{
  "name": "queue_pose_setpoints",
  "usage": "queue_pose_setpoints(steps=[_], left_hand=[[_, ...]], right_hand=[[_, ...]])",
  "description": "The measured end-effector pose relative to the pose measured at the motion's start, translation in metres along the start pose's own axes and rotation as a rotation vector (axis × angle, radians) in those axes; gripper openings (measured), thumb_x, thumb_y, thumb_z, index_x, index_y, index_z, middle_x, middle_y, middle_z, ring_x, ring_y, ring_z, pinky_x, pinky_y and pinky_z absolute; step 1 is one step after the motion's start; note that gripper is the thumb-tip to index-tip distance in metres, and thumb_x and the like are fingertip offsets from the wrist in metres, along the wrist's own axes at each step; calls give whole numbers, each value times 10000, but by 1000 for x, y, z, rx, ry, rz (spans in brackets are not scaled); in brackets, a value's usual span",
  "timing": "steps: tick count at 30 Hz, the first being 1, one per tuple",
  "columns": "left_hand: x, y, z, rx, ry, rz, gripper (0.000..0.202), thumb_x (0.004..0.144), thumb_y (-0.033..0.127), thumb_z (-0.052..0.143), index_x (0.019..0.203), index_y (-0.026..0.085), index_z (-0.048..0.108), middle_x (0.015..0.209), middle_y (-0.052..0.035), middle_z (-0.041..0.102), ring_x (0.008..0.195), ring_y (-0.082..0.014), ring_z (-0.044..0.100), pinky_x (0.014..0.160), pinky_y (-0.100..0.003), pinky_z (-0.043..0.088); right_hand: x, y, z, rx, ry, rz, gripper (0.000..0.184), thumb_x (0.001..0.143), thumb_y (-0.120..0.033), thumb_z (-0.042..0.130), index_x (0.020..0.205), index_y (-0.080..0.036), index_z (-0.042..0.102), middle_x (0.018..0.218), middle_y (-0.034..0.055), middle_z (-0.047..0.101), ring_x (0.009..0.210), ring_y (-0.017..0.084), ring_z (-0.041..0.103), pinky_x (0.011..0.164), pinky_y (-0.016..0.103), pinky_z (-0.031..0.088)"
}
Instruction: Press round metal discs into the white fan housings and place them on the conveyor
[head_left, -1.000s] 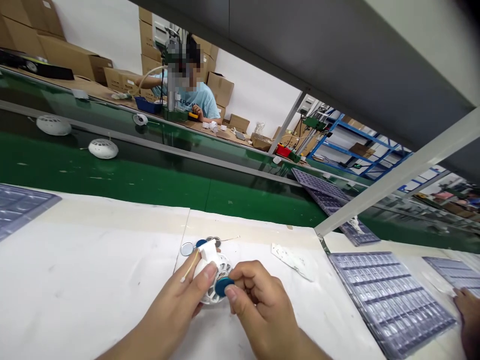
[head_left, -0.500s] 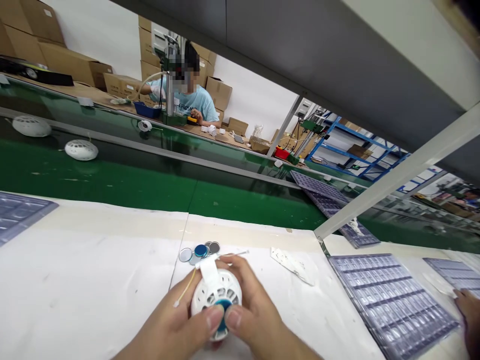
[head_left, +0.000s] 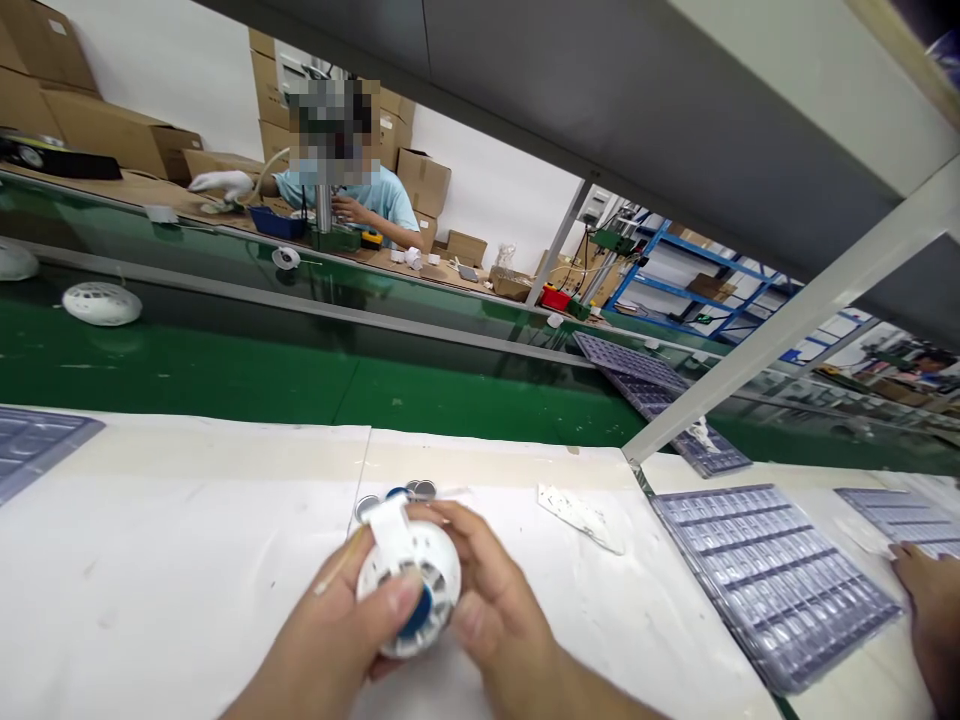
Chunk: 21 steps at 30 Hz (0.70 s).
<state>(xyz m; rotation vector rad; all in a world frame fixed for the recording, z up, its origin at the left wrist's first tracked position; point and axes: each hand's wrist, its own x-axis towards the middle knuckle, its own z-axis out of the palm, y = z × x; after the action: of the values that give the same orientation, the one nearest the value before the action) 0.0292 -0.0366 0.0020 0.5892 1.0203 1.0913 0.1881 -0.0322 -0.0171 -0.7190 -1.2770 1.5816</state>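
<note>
Both my hands hold a white round slotted plastic housing (head_left: 405, 570) just above the white table sheet (head_left: 150, 580). My left hand (head_left: 341, 640) wraps it from the left, thumb pressing on a blue disc (head_left: 420, 610) seated in its face. My right hand (head_left: 487, 610) cups the right side, fingers curled behind and thumb at the lower edge. A white tab sticks up from the housing's top, and a thin wire trails off to the left. Behind the housing lie a few small round discs (head_left: 416, 490), silver and blue.
A green conveyor belt (head_left: 300, 370) runs behind the table with white housings (head_left: 101, 303) on it. Clear blister trays (head_left: 765, 580) lie at right, one (head_left: 30, 445) at far left. Another person's hand (head_left: 930, 610) rests at the right edge. A person works across the belt.
The blue disc went from my right fingers into the housing's face. Both thumbs pressed on it; the housing has now tilted and shifted slightly left. The belt's housings drifted left.
</note>
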Motion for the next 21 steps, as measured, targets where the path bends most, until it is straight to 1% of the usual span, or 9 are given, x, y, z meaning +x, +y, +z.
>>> queue_pose_setpoints(steps=[3, 5, 6, 9, 11, 13, 16, 18, 21], left_hand=[[23, 13, -13, -131, 99, 68, 305, 807, 487, 738, 912, 211, 661, 660, -10, 630, 534, -134, 515, 456, -205, 458], [38, 18, -22, -198, 146, 86, 290, 932, 456, 587, 1005, 186, 664, 820, -72, 696, 629, -156, 607, 545, -237, 544], [44, 20, -26, -210, 151, 83, 313, 961, 441, 543, 1075, 172, 656, 923, -111, 714, 688, -169, 642, 593, -257, 574], [51, 19, -33, -207, 129, 39, 351, 958, 413, 559, 1171, 141, 618, 1098, -197, 709, 779, -208, 682, 673, -327, 612], [50, 16, -34, -168, 115, 15, 315, 913, 377, 636, 1141, 160, 624, 1120, -185, 704, 791, -221, 670, 680, -357, 612], [47, 14, -34, -92, 93, 30, 277, 868, 368, 691, 1078, 192, 654, 1043, -116, 705, 745, -191, 620, 633, -309, 582], [44, 12, -36, 14, 78, 60, 200, 803, 381, 765, 875, 212, 686, 769, -9, 636, 637, -130, 500, 572, -203, 503], [43, 12, -37, 60, 80, 58, 244, 766, 402, 806, 748, 210, 657, 636, 24, 554, 604, -115, 442, 551, -162, 461], [43, 10, -42, 142, 71, 94, 286, 745, 449, 815, 699, 223, 646, 597, 31, 531, 631, -130, 456, 570, -165, 462]], right_hand=[[8, -2, -16, -37, 319, 40, 303, 871, -449, 671, 1053, -228, 571, 954, 62, 653, 750, 198, 649, 564, 302, 546], [14, -3, -27, -93, 482, 87, 182, 836, -344, 673, 839, -210, 549, 764, 6, 642, 602, 144, 615, 522, 261, 521], [17, -4, -31, -117, 521, 101, 169, 805, -300, 679, 784, -205, 539, 716, -10, 635, 564, 127, 599, 514, 247, 510], [22, -5, -37, -147, 532, 108, 151, 741, -247, 698, 740, -194, 556, 683, -13, 657, 544, 126, 616, 514, 247, 513], [22, -5, -37, -152, 514, 105, 156, 738, -262, 713, 744, -187, 577, 701, 13, 696, 565, 145, 647, 530, 263, 529], [21, -4, -37, -152, 495, 106, 175, 741, -293, 730, 755, -182, 596, 711, 37, 726, 579, 158, 666, 542, 275, 540], [21, -1, -37, -143, 471, 117, 207, 743, -335, 752, 780, -175, 627, 694, 49, 740, 579, 163, 671, 554, 284, 548], [21, 0, -37, -141, 452, 115, 223, 749, -358, 757, 802, -172, 646, 681, 47, 739, 571, 162, 668, 559, 288, 549], [19, -7, -38, -164, 416, 92, 226, 788, -386, 736, 843, -175, 674, 682, 38, 734, 570, 159, 665, 565, 290, 549]])
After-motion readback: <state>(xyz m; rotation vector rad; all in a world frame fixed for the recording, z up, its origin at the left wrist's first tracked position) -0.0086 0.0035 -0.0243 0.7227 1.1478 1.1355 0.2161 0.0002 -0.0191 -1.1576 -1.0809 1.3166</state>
